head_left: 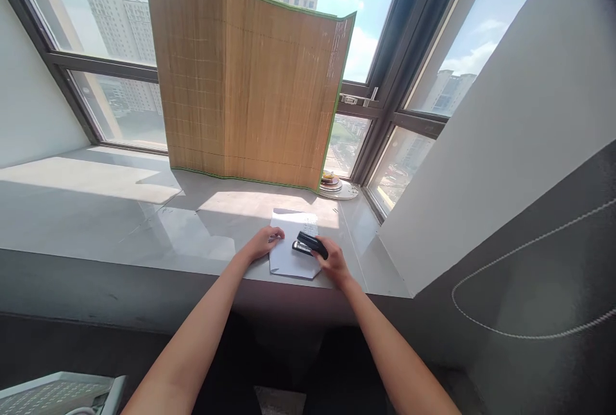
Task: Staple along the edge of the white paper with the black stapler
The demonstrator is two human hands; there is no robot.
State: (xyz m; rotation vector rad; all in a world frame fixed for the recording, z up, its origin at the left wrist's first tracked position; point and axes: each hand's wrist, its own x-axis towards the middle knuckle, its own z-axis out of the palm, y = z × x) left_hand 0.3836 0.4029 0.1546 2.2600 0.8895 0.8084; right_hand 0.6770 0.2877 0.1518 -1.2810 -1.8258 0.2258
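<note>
A small stack of white paper [291, 263] lies on the window sill in front of me, with some print near its upper right. My right hand [333, 261] is wrapped round the rear end of a black stapler [310, 245]. The stapler is over the paper, its front pointing to the left, and its jaws look apart. At the paper's left edge rests my left hand [265, 241], its fingers curled in against the sheets and seemingly pinching that edge. The fingertips there are small and partly hidden.
A tan bamboo mat [250, 81] with green edging stands upright against the window behind the paper. Round stacked items [331, 183] sit at its lower right. The pale tiled sill [144, 222] drops off at its front edge. A white cord [529, 337] hangs at the right.
</note>
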